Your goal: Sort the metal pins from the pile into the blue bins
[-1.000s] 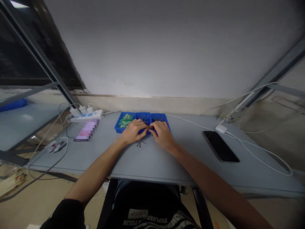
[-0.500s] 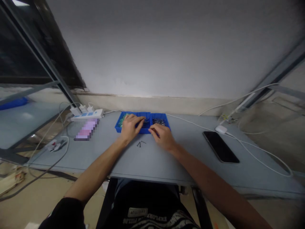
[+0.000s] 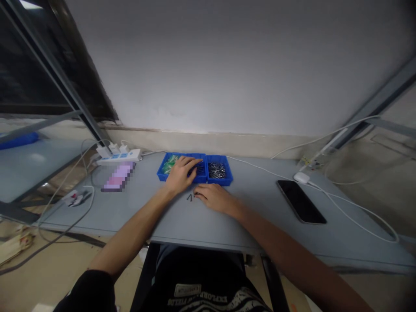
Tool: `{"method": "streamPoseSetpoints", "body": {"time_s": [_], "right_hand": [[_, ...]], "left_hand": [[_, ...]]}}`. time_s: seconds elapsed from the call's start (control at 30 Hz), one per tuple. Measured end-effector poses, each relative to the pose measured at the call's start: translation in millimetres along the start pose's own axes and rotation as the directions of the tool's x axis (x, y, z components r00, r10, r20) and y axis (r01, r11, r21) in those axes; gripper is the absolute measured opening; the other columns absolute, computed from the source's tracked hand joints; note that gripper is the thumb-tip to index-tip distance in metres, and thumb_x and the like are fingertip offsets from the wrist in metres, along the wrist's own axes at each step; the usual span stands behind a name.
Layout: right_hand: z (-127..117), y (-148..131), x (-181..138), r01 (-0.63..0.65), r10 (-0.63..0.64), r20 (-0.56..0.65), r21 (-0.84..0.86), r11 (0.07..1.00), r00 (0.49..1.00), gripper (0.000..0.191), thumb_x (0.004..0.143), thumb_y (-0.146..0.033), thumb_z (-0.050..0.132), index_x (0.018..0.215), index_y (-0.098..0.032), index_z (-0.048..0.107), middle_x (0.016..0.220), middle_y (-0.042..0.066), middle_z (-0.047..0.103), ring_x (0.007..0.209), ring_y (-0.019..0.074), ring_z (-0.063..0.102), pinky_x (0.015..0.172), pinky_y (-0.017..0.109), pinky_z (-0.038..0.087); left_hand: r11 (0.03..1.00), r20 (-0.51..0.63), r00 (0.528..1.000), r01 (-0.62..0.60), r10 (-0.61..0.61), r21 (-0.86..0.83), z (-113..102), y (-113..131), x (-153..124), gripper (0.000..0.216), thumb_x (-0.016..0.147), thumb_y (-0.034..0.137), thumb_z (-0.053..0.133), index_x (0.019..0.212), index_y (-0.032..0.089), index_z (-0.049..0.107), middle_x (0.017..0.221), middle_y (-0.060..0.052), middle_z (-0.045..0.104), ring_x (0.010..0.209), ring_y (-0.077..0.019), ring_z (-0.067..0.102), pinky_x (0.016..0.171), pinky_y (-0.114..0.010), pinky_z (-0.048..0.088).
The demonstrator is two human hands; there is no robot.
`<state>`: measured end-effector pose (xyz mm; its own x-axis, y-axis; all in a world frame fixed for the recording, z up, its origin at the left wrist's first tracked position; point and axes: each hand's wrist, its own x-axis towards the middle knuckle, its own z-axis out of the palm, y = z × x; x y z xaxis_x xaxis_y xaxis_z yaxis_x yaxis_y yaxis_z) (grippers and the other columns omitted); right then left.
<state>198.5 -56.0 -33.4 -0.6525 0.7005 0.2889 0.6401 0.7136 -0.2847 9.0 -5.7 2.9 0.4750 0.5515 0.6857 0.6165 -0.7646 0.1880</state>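
Over the middle compartment of the blue bins [image 3: 202, 177], my left hand [image 3: 181, 174] reaches in with thumb and index finger apart. Dark screws lie under its fingertips, partly hidden. Green packets [image 3: 170, 164] fill the left compartment beside that hand. My right hand [image 3: 214, 197] is low over the table in front of the bins, its thumb and fingertips closing on a small screw that is mostly hidden. Just left of those fingertips lie a couple of dark screws [image 3: 190, 198]. The right-hand blue bin [image 3: 224, 182] holds many shiny metal screws or nails [image 3: 217, 170].
A black phone [image 3: 301, 201] lies on the right, near a white charger [image 3: 301, 176] and its cable. To the left are a power strip [image 3: 120, 158] with plugs, a pixelated phone [image 3: 118, 177] and loose cables. A wall stands behind the table [image 3: 208, 229].
My right hand has moved left and toward me, from the bin's front edge down to the screws on the table. My left hand stays over the middle compartment, shifted slightly right.
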Motion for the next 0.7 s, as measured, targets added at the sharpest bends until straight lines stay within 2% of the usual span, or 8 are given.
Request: {"method": "streamPoseSetpoints", "body": {"time_s": [0.17, 0.27, 0.37, 0.47, 0.7], "right_hand": [[2.5, 1.3, 0.4, -0.011, 0.01, -0.019, -0.005, 1.0, 1.0, 0.012, 0.1, -0.012, 0.06, 0.095, -0.02, 0.067, 0.096, 0.001, 0.072, 0.082, 0.0163, 0.066, 0.071, 0.028, 0.043], [3.4, 1.5, 1.5, 0.006, -0.007, -0.041, -0.015, 1.0, 0.999, 0.01, 0.102, -0.015, 0.059, 0.097, -0.02, 0.066, 0.1, 0.003, 0.071, 0.082, 0.0162, 0.065, 0.071, 0.028, 0.044], [1.6, 0.4, 2.3, 0.073, -0.076, -0.128, -0.03, 0.997, 0.989, 0.01, 0.104, -0.018, 0.056, 0.099, -0.019, 0.065, 0.104, 0.005, 0.07, 0.087, 0.0175, 0.066, 0.075, 0.03, 0.048], [-2.4, -1.1, 1.8, 0.121, -0.123, -0.232, -0.021, 0.992, 0.965, 0.014, 0.105, -0.017, 0.053, 0.099, -0.018, 0.065, 0.098, 0.005, 0.07, 0.088, 0.0181, 0.067, 0.078, 0.03, 0.05], [-6.2, 0.7, 0.5, 0.153, -0.144, -0.357, -0.003, 0.988, 0.923, 0.026, 0.107, -0.016, 0.044, 0.12, -0.021, 0.066, 0.108, 0.007, 0.065, 0.088, 0.0168, 0.066, 0.076, 0.028, 0.052]], "left_hand": [[0.999, 0.004, 0.999, -0.033, 0.033, -0.034, -1.6, -1.8, -0.2, 0.03, 0.101, 0.016, 0.054, 0.127, 0.021, 0.067, 0.117, -0.008, 0.07, 0.109, -0.0238, 0.061, 0.099, -0.046, 0.053], [0.996, 0.019, 0.998, -0.066, 0.067, -0.065, -2.9, -1.8, -0.1, 0.028, 0.102, 0.017, 0.052, 0.124, 0.021, 0.068, 0.114, -0.008, 0.072, 0.105, -0.0228, 0.063, 0.096, -0.044, 0.053], [0.991, 0.085, 0.99, -0.106, 0.113, -0.086, -3.4, -0.7, -0.4, 0.026, 0.103, 0.018, 0.052, 0.121, 0.02, 0.069, 0.108, -0.007, 0.074, 0.1, -0.0218, 0.064, 0.092, -0.042, 0.052], [0.985, 0.134, 0.979, -0.141, 0.153, -0.097, -2.8, -0.9, -0.9, 0.025, 0.103, 0.019, 0.052, 0.12, 0.02, 0.07, 0.106, -0.008, 0.075, 0.098, -0.022, 0.063, 0.088, -0.04, 0.05], [0.985, 0.121, 0.983, -0.122, 0.136, -0.118, -2.5, -6.4, -1.8, 0.027, 0.103, 0.019, 0.049, 0.12, 0.02, 0.07, 0.105, -0.007, 0.075, 0.096, -0.0218, 0.062, 0.088, -0.04, 0.049]]}}
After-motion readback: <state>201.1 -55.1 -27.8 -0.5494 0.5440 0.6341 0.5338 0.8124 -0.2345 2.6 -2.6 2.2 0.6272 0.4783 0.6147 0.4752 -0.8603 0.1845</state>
